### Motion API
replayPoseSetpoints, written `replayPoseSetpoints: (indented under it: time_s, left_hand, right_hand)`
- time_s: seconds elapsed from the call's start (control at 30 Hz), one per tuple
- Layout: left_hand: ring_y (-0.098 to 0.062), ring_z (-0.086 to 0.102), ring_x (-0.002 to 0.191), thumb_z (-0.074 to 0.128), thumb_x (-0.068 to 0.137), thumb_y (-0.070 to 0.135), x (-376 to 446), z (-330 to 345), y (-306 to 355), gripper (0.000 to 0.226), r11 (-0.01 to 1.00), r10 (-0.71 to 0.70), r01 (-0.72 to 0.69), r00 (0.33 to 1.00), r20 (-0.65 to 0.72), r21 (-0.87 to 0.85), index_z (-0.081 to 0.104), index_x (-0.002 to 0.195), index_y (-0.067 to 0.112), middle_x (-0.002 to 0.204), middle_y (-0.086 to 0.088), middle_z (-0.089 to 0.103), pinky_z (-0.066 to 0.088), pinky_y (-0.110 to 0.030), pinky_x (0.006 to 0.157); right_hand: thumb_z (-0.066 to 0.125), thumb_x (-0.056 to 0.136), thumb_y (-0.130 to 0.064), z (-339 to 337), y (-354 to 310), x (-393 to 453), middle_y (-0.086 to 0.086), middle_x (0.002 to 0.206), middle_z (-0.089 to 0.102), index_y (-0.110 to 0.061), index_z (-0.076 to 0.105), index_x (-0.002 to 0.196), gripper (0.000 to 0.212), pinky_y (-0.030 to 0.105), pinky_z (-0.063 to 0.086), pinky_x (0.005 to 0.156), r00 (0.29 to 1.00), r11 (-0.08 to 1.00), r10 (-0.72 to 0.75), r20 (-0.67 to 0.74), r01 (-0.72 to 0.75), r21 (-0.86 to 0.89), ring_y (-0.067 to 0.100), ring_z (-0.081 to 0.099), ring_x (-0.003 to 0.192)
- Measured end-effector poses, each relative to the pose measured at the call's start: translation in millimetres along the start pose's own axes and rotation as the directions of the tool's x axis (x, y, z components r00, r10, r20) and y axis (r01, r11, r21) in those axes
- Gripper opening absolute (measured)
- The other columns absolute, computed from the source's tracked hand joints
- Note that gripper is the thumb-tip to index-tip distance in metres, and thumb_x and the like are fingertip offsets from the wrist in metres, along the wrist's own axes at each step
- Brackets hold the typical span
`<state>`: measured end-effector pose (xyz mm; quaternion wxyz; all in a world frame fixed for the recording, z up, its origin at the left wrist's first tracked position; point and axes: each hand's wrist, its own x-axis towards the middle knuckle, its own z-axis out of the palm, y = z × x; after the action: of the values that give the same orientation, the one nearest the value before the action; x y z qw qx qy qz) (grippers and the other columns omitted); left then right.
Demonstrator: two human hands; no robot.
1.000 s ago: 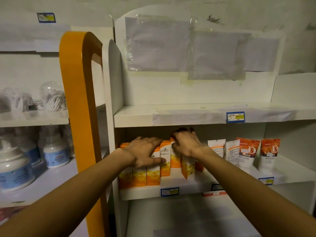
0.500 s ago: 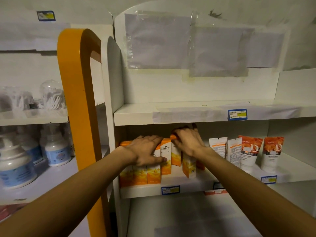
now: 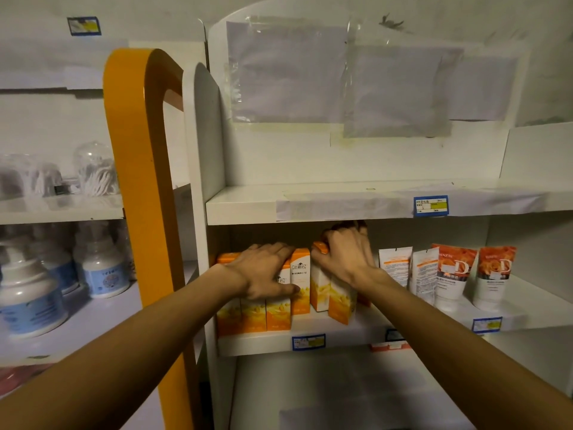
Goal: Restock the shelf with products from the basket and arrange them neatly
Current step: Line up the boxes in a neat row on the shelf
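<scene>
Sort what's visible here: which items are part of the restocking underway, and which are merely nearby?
In use: orange boxes on the middle shelf; left hand and right hand resting on their tops.

Nearby only: orange tubes, white pouches, blue-labelled bottles, price tag.

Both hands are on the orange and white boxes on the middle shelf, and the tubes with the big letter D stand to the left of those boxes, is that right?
Not quite. In the head view the tubes stand to the right of the orange and white boxes, not the left. Both the left hand and right hand are on the boxes, on the middle shelf.
</scene>
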<state>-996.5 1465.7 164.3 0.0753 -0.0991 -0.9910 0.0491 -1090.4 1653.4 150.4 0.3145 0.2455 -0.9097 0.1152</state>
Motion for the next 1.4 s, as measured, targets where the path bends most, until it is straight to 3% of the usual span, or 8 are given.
replayPoseSetpoints:
  time_s: [0.23,0.5,0.77,0.93,1.1,1.4]
  left_hand:
    - [-0.025,0.03,0.146,0.057,0.087,0.066,0.3,-1.4,0.4,0.091,1.0,-0.005,0.005,1.0,0.017,-0.009,0.017,0.158,0.023,0.161,-0.004,0.028,0.019,-0.046,0.122]
    - [-0.024,0.031,0.145,0.058,0.086,0.066,1.4,0.0,-1.4,0.092,1.0,-0.005,0.005,1.0,0.014,-0.026,0.018,0.157,0.024,0.16,-0.003,0.03,0.021,-0.045,0.121]
    - [-0.025,0.03,0.146,0.058,0.086,0.065,-0.4,-1.9,-0.2,0.092,1.0,-0.009,0.01,1.0,0.022,-0.026,0.018,0.157,0.023,0.161,-0.004,0.028,0.02,-0.047,0.122]
    - [-0.025,0.029,0.147,0.057,0.087,0.065,-0.8,-2.5,-0.5,0.092,1.0,-0.001,0.001,1.0,0.024,-0.022,0.017,0.158,0.023,0.161,-0.004,0.027,0.02,-0.047,0.122]
    - [-0.025,0.027,0.148,0.057,0.087,0.065,-1.5,-3.3,1.3,0.093,1.0,-0.008,0.009,0.999,0.033,-0.024,0.015,0.158,0.023,0.162,-0.004,0.025,0.017,-0.047,0.123]
    - [-0.025,0.028,0.147,0.059,0.087,0.065,-2.6,-4.3,2.4,0.093,0.999,-0.011,0.013,0.999,0.04,-0.038,0.015,0.158,0.023,0.162,-0.004,0.027,0.018,-0.047,0.122]
  right_hand:
    - [0.043,0.088,-0.06,1.9,1.5,-5.7,0.005,0.099,0.068,-0.023,0.068,0.102,0.046,0.04,0.036,0.093,0.998,0.998,-0.061,0.031,0.062,-0.032,0.026,0.056,0.101]
    - [0.047,0.092,-0.053,-3.2,15.7,-5.3,0.003,0.117,0.065,-0.024,0.064,0.121,0.044,0.037,0.036,0.097,0.98,0.985,-0.174,0.097,0.174,0.006,0.024,0.053,0.112]
    - [0.037,0.097,-0.054,1.3,20.6,-20.0,0.001,0.128,0.058,-0.024,0.051,0.138,0.052,0.037,0.035,0.099,0.96,0.958,-0.27,0.073,0.275,-0.078,0.021,0.047,0.12]
    - [0.039,0.095,-0.057,1.2,23.6,-31.6,0.003,0.126,0.054,-0.02,0.051,0.135,0.056,0.037,0.04,0.095,0.975,0.973,-0.221,-0.027,0.218,-0.074,0.021,0.048,0.116]
    - [0.04,0.096,-0.059,0.7,26.0,-36.9,0.001,0.127,0.054,-0.024,0.053,0.133,0.052,0.036,0.042,0.095,0.986,0.985,-0.169,0.009,0.169,-0.032,0.019,0.05,0.115]
    - [0.059,0.092,-0.05,-6.8,22.1,-35.5,0.0,0.125,0.062,-0.023,0.055,0.131,0.048,0.038,0.054,0.089,0.994,0.969,-0.033,0.107,0.006,0.248,0.018,0.062,0.108]
